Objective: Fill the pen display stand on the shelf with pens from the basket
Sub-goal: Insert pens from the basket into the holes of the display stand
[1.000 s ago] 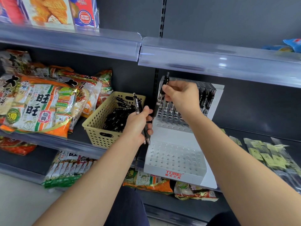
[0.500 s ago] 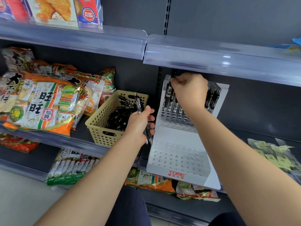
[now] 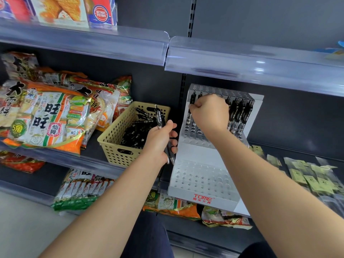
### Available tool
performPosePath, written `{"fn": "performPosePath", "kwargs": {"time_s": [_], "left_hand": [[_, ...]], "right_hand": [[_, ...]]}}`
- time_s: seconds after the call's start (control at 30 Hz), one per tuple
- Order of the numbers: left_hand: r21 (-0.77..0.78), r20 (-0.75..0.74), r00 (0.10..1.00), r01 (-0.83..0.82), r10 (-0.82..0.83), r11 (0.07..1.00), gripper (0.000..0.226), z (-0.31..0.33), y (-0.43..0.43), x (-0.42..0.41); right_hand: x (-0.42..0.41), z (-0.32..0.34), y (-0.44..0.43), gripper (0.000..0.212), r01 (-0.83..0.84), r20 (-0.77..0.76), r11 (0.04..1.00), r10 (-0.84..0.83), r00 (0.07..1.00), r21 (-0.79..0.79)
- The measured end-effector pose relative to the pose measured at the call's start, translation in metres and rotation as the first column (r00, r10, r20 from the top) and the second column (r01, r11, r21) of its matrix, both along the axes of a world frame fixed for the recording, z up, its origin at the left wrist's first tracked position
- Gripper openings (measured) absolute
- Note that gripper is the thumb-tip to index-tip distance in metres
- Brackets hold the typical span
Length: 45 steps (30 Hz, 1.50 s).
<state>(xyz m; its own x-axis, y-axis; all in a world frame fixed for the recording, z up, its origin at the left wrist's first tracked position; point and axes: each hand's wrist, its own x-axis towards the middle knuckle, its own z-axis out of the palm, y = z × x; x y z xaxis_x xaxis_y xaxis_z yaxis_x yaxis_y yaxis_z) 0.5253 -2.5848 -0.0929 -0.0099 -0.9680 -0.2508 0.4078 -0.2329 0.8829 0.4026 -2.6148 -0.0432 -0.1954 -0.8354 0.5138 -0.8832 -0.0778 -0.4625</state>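
Observation:
A white tiered pen display stand [image 3: 208, 151] sits on the middle shelf. Several black pens [image 3: 240, 116] stand in its upper tier at the right; its lower tier holds none. My right hand [image 3: 210, 112] is over the upper tier's left side, fingers curled round a black pen [image 3: 190, 112] standing in a hole at the far left. My left hand [image 3: 160, 142] hovers between basket and stand, gripping two black pens [image 3: 161, 123] upright. The beige perforated basket [image 3: 115, 138], left of the stand, holds several black pens.
Orange snack bags [image 3: 48, 116] fill the shelf left of the basket. Flat green-labelled packets [image 3: 312, 175] lie right of the stand. A clear shelf lip [image 3: 251, 66] overhangs the stand closely. More snack packs [image 3: 83, 190] sit on the shelf below.
My right hand brought its pen from above the stand's left edge down into the upper tier's left side. My left hand stayed almost still with its pens.

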Motion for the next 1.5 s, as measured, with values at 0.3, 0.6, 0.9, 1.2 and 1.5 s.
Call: {"fn": "performPosePath", "kwargs": {"time_s": [0.3,0.6,0.9,1.2,1.5], "left_hand": [[0.004,-0.054,0.998,0.036,-0.035,0.999,0.009,0.006,0.003,-0.003],[-0.166,-0.037,0.991,0.120,-0.128,0.979,0.010,0.012,0.013,-0.014],[-0.217,0.010,0.992,0.123,-0.124,0.968,0.011,0.014,0.023,-0.039],[-0.172,-0.008,0.983,0.182,-0.186,0.968,0.017,0.022,0.030,-0.071],[-0.113,0.108,0.971,0.225,-0.213,0.968,0.017,0.017,0.040,-0.094]], "right_hand": [[0.001,-0.002,0.000,0.049,0.021,-0.107,1.000,-0.019,0.994,0.020],[-0.010,-0.002,0.018,0.026,-0.421,0.645,0.892,0.225,0.730,0.165],[-0.035,0.004,0.039,0.017,-0.530,0.683,0.844,0.344,0.645,0.076],[-0.080,0.003,0.043,0.021,-0.571,0.810,0.821,0.335,0.481,0.000],[-0.110,0.010,0.054,0.009,-0.317,0.814,0.947,0.222,0.536,-0.050]]}}
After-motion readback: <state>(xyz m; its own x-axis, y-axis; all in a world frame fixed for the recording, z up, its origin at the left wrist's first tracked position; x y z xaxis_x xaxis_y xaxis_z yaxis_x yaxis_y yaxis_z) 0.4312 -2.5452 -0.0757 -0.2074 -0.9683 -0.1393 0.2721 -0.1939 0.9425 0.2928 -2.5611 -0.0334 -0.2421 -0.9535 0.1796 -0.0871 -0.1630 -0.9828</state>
